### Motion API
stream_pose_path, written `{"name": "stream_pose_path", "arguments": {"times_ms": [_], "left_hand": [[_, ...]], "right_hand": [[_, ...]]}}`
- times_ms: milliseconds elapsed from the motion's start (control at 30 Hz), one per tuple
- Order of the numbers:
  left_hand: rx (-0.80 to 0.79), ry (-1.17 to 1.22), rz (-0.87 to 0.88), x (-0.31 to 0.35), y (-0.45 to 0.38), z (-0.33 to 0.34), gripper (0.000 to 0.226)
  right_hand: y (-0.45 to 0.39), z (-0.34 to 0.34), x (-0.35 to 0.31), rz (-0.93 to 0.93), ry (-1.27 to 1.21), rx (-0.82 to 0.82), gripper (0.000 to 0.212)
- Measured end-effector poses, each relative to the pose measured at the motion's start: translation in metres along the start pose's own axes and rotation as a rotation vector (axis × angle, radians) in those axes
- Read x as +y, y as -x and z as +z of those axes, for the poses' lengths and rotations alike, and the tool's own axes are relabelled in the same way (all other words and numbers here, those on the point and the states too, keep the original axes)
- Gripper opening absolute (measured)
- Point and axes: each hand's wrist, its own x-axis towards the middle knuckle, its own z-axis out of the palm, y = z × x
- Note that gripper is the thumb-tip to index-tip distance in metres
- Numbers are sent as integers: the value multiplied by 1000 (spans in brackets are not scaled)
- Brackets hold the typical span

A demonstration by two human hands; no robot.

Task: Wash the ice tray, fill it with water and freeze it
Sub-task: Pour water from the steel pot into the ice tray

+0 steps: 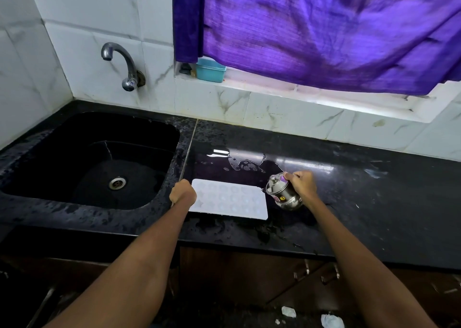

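Black stone sink [62, 138] sits at left, with a metal tap [124, 65] on the wall above it. Just right of it, on the wet counter [374, 203], the white ice tray [232, 199] lies flat. Left hand [182, 193] grips the tray's left edge. Right hand [303, 184] grasps a steel pot [282, 193], tilted toward the tray's right end. Purple curtain [324, 28] hangs behind.

Wet black counter [374, 203]; white ice tray [232, 199] flat on it.
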Motion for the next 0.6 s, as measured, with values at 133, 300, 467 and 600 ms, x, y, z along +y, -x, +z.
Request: {"name": "stream_pose_path", "arguments": {"times_ms": [133,300,467,600], "left_hand": [[4,3,-1,0,0,0,41],[7,7,-3,1,0,0,40],[9,12,-3,0,0,1,40],[8,17,-5,-1,0,1,39]], "right_hand": [[4,2,2,-4,109,-21,55],[6,4,3,-42,183,-29,52],[7,6,-1,-60,202,-20,54],[7,7,-1,-57,210,-22,52]]}}
